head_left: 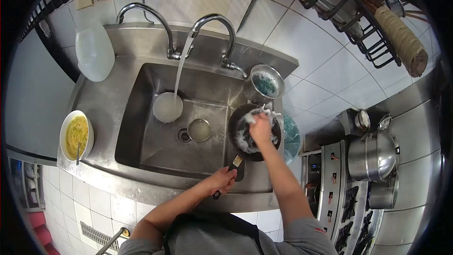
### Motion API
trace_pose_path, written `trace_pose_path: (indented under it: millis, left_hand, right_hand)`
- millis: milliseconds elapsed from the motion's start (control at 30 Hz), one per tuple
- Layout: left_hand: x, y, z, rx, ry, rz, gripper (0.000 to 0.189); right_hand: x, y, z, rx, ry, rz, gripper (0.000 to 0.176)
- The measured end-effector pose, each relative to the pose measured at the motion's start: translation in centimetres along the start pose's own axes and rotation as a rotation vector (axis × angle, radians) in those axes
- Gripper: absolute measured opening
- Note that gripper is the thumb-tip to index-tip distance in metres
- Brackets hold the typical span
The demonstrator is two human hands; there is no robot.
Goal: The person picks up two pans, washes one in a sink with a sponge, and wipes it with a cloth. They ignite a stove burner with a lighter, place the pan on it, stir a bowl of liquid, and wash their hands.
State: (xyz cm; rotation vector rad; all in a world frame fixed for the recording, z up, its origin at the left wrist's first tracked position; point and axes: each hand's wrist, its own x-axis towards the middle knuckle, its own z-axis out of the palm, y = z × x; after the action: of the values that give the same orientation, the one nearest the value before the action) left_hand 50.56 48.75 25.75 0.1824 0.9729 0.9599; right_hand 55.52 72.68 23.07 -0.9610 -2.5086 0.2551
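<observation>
My left hand [222, 181] is closed around the black handle of a dark frying pan [237, 147], which tilts over the right edge of the sink. Inside the pan, my right hand [260, 130] presses a white, soapy cloth-like scrubber [270, 112] against the surface, its frayed ends sticking out past the fingers. Suds coat part of the pan's bottom. Just behind the pan stands a metal pot [255, 95] with a blue-green scouring pad [265, 85] and foam in it.
Water runs from the right faucet [212, 16] into a filled bowl [167, 107] in the steel sink [207, 156]. A small round cup [198, 130] sits by the drain. On the left counter are a bowl of yellow food [90, 137] and a plastic jug [94, 52]. A wire rack [325, 16] overhangs.
</observation>
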Motion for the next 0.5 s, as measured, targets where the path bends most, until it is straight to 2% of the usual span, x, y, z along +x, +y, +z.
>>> trace_pose_path:
  millis: [33,100,133,167,233,367,500]
  left_hand:
    - [0.3,-0.2,0.0,-0.004,0.000,-0.007,0.021]
    - [0.4,-0.2,-0.1,0.020,0.020,0.008,0.021]
    - [0.1,-0.2,0.0,0.048,0.038,0.025,0.021]
    - [-0.1,-0.1,0.0,0.079,0.058,0.043,0.021]
    - [-0.3,0.2,0.4,0.067,0.058,0.036,0.022]
    - [0.2,0.5,0.4,0.071,0.081,-0.005,0.023]
    - [0.3,0.0,0.1,0.045,0.059,0.023,0.023]
  right_hand:
    - [-1.0,-1.1,0.6,-0.003,-0.045,-0.001,0.007]
    - [-3.1,-5.2,-0.7,0.100,-0.017,-0.184,0.009]
    - [-2.7,-4.0,0.0,0.129,-0.069,-0.146,0.011]
    - [-1.9,-2.3,0.9,0.059,-0.035,-0.144,0.012]
    - [0.8,-0.1,0.7,-0.033,0.005,0.005,0.014]
    - [-1.7,-2.6,0.4,0.008,-0.075,-0.046,0.014]
    - [-0.2,-0.7,-0.4,-0.010,-0.078,0.045,0.012]
